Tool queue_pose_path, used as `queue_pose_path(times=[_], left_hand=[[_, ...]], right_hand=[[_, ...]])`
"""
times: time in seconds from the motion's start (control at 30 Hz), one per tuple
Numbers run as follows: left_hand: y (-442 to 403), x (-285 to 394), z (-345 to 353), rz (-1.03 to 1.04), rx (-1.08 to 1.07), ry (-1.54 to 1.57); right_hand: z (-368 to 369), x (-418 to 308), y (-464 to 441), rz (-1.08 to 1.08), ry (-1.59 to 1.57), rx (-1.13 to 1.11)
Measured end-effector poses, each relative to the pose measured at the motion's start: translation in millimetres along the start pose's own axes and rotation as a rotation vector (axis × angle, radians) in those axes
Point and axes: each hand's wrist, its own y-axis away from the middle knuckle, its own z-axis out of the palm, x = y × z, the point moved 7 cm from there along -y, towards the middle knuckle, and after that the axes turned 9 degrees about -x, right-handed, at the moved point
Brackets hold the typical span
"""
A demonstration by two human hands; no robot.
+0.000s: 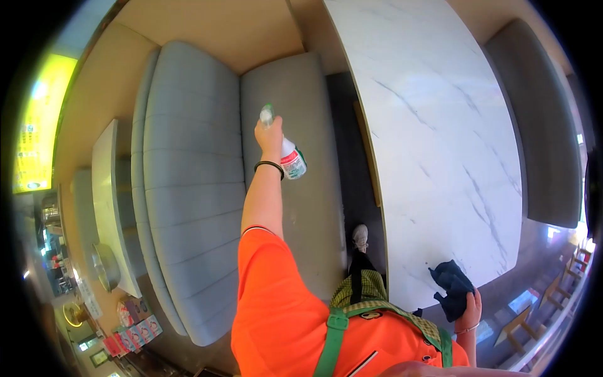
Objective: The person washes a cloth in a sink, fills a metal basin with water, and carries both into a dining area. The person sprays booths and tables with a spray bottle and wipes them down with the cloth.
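Stretched out over the grey bench seat [301,232], my left hand [270,135] is closed around the neck of a spray bottle [293,161]. The bottle is white and green with a red and white label, and its nozzle points away from me. A black band circles that wrist. My right hand [473,309] grips a dark cloth [453,286] at the near edge of the white marble-patterned table [433,157]. Part of the cloth lies on the tabletop and part hangs at the edge.
A padded grey backrest [191,188] rises left of the seat. Another grey bench [534,125] stands beyond the table on the right. Far left are a second table [113,207] with a metal bowl [107,267] and a lit yellow sign [44,122]. Wooden chairs [518,327] stand at lower right.
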Motion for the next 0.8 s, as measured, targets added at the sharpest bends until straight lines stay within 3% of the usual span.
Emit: queue_pose_path(times=[0.07, 0.17, 0.27, 0.33, 0.4, 0.63, 0.8], left_hand=[[5, 16, 1, 0.208, -0.002, 0.159], [17, 27, 8, 0.244, -0.025, 0.036], [34, 19, 14, 0.093, -0.059, -0.074], [51, 3, 13, 0.124, -0.058, -0.213], [80, -4, 9, 0.140, -0.101, 0.054], [154, -42, -7, -0.009, -0.068, -0.102], [224, -45, -30, 0.013, -0.066, 0.052]], right_hand=[[-3, -2, 3, 0.002, 0.005, 0.018], [7, -6, -6, 0.035, 0.025, -0.049], [16, -11, -12, 0.069, 0.074, -0.043], [21, -9, -17, 0.065, 0.016, -0.027], [26, -8, -23, 0.063, 0.038, -0.056], [27, -3, -41, 0.060, 0.121, -0.163], [25, -8, -34, 0.039, 0.085, -0.144]])
